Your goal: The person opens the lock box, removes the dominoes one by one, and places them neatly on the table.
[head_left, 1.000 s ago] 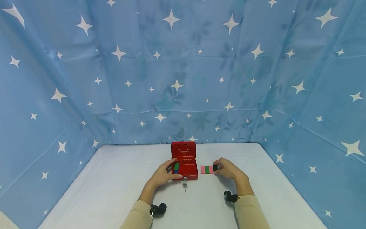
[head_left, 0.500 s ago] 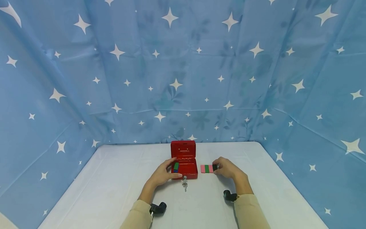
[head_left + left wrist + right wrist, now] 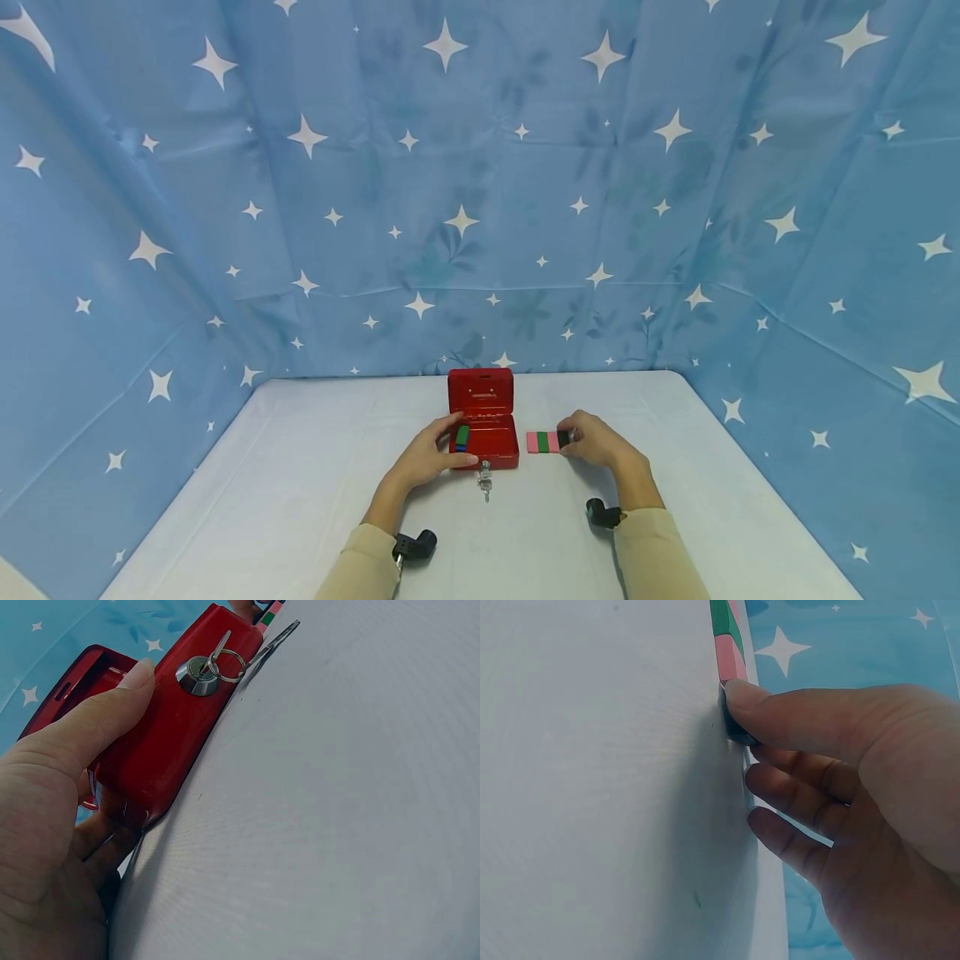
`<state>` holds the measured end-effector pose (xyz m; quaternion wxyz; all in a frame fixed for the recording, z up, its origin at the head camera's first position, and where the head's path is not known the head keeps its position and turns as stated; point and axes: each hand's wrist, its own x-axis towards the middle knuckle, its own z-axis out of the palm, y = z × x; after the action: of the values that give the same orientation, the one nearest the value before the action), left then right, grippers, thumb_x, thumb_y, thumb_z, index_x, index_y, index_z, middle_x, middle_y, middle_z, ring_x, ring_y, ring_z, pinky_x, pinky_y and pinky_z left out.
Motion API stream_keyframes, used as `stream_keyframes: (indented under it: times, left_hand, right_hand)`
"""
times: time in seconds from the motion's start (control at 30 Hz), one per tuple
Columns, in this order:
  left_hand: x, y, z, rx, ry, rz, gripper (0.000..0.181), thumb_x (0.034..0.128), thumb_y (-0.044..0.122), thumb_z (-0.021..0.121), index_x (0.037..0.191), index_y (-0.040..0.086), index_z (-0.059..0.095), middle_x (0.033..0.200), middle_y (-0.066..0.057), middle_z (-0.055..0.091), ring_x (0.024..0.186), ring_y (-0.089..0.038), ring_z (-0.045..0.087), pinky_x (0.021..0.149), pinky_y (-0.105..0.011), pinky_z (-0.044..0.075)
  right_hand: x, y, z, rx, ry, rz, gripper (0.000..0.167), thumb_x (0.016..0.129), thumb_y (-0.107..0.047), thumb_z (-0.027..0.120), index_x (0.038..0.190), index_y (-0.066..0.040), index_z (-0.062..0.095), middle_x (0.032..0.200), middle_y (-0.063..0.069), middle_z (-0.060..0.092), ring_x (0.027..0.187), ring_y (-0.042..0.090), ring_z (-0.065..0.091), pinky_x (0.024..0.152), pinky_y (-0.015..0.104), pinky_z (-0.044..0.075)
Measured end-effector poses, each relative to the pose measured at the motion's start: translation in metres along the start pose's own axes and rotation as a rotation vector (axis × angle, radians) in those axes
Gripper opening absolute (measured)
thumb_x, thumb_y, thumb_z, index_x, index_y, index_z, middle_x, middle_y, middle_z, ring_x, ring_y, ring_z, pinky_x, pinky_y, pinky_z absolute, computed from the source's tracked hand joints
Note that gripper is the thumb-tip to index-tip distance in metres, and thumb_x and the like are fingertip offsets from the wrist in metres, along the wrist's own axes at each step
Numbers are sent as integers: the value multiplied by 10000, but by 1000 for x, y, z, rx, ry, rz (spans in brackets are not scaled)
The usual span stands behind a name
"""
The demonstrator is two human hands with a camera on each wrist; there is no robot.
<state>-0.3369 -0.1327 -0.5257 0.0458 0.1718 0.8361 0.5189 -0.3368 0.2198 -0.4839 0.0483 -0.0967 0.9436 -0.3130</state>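
Note:
A red cash box stands on the table with its lid raised. My left hand holds its left end, thumb across the front beside the lock, other fingers around the side. Inside, along the left wall, lie a green block and a blue block. Right of the box runs a short row: a pink block, a green block, another pink block and a dark block at the right end. My right hand pinches that dark block between thumb and fingers.
Keys on a ring hang from the lock at the box front, one key in it. The white table extends to both sides. A blue star-patterned curtain encloses its back and sides.
The head view has shifted very slightly. Both hands, the box and the blocks keep their places.

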Motion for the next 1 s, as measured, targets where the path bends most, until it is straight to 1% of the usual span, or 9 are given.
stream_keyframes:
  times: [0.3,0.47,0.63,0.8,1.0]
  left_hand:
    - [1,-1,0,-6,1,0,904,831,438,866,1594,232,427,1648,-112,399,1515,-414,376,1159,-616,435]
    - [0,-1,1,-8,4,-4,905,830,434,868,1594,231,426,1643,-116,405,1510,-421,379,1147,-619,446]
    - [-1,1,0,-8,6,-9,913,824,439,871,1593,227,426,1644,-116,404,1512,-418,377,1151,-620,441]
    - [-1,2,0,-1,5,-7,915,822,440,872,1593,228,427,1647,-115,400,1512,-416,379,1152,-618,441]
    - [0,1,0,-2,-1,-2,915,825,440,870,1594,218,426,1645,-120,402,1510,-421,379,1155,-628,433]
  right_hand:
    - [-1,-1,0,7,-1,-1,394,874,-74,822,1255,-45,726,1167,92,639,974,226,580,870,425,550]
    - [0,-1,0,2,-6,8,403,861,-70,831,1252,-53,732,1163,84,649,973,219,584,881,433,558]
    - [0,-1,-1,-4,-7,-5,403,854,-72,839,1242,-46,733,1148,87,650,968,221,586,874,441,561]
    - [0,-1,-1,-12,-10,1,403,858,-81,837,1247,-57,735,1159,79,653,982,216,594,901,453,568]
    - [0,0,0,-5,-5,-5,409,848,-78,844,1241,-51,734,1149,85,650,970,218,589,871,445,564]
